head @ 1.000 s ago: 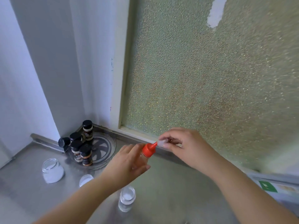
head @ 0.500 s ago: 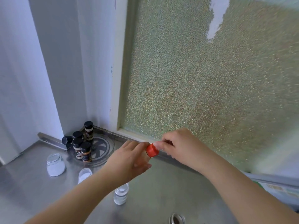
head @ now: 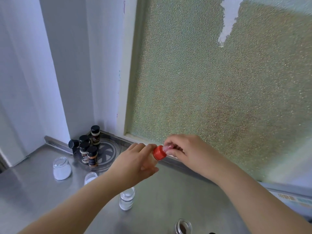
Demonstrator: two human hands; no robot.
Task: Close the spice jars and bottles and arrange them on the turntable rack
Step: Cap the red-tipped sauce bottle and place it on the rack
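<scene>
Bottle's red cap (head: 159, 152) between both hands, above counter (head: 168, 191).

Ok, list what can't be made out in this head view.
- Bottle under the red cap: body hidden by the left hand.
- Small jar: partly behind the left forearm.
- Metal-rimmed jar: cut off by the bottom edge.
- Black-capped jars' labels: too small.

No text can be read anywhere. The small black-capped spice jars (head: 92, 156) standing on the round clear turntable rack (head: 108, 152) carry dark and pale labels, but their print is too small and blurred to make out. A printed sheet (head: 293, 199) at the right edge shows only coloured blocks, illegible.
</scene>
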